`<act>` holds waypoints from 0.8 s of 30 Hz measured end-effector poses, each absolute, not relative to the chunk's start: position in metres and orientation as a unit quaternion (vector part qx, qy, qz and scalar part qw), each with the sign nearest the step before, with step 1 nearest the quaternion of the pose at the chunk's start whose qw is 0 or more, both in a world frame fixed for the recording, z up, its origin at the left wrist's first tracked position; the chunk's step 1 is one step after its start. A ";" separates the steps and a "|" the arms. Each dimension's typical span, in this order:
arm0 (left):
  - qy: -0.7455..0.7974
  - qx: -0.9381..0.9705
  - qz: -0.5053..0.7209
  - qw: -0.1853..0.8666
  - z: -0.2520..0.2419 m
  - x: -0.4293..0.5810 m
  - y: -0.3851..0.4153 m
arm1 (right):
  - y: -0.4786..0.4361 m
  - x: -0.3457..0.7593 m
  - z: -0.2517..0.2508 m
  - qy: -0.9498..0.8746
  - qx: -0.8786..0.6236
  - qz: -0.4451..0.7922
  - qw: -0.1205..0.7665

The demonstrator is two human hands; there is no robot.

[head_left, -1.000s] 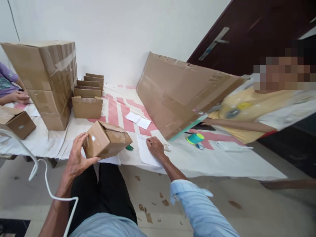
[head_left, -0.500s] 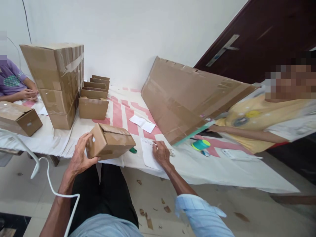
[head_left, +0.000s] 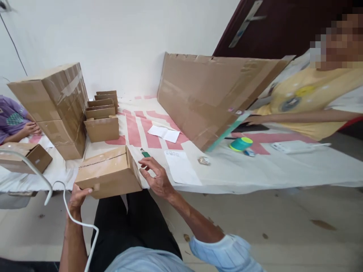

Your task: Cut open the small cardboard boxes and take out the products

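A taped cardboard box [head_left: 109, 174] is held at the table's front edge, its right end turned toward my right hand. My left hand [head_left: 79, 196] grips its lower left corner, thumb on the front side and the other fingers hidden beneath. Beside the box's right end is my right hand [head_left: 159, 180], fingers apart and slightly bent; whether a fingertip touches the cardboard I cannot tell. Just beyond those fingers lies a green-handled tool [head_left: 145, 153], partly hidden. To the right, a white sheet [head_left: 183, 170] with a row of small marks at its top lies flat.
Stacked cartons [head_left: 53, 109] and several open boxes [head_left: 102, 128] stand at left. A large cardboard panel [head_left: 210, 94] leans at the back. A folded paper [head_left: 163, 134], a tape roll [head_left: 239, 144] and a power strip [head_left: 295, 147] lie about. A person [head_left: 306, 98] sits at right, another [head_left: 14, 117] at left.
My right hand has left the white sheet and moved left to the box's end. My left hand has turned the box and shifted its hold to the lower left corner. The view has swung.
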State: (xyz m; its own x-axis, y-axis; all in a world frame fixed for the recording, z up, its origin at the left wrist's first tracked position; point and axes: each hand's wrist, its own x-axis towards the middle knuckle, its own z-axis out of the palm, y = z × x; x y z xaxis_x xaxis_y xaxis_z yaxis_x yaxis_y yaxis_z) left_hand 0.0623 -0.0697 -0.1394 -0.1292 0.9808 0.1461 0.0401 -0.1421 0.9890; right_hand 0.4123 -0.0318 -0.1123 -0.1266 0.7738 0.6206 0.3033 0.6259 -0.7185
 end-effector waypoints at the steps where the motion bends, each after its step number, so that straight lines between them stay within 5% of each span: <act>1: 0.498 0.504 0.559 0.430 -0.141 0.063 -0.071 | -0.034 0.407 -0.108 -0.721 -0.365 0.217 0.548; 10: 0.478 0.418 0.611 0.472 -0.134 0.073 -0.072 | -0.036 0.392 -0.094 -0.725 -0.342 0.227 0.553; 24: 0.486 0.596 0.523 0.366 -0.113 0.082 -0.067 | -0.018 0.416 -0.122 -0.652 -0.427 0.360 0.513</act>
State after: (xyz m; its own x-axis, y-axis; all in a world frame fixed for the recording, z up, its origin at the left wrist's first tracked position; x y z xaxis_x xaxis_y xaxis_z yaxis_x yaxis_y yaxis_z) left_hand 0.0817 -0.0665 -0.1131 -0.0207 0.9631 0.2685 0.1971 -0.2594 0.9455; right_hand 0.4161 -0.0176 -0.1217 -0.1094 0.9261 0.3610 0.1880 0.3759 -0.9074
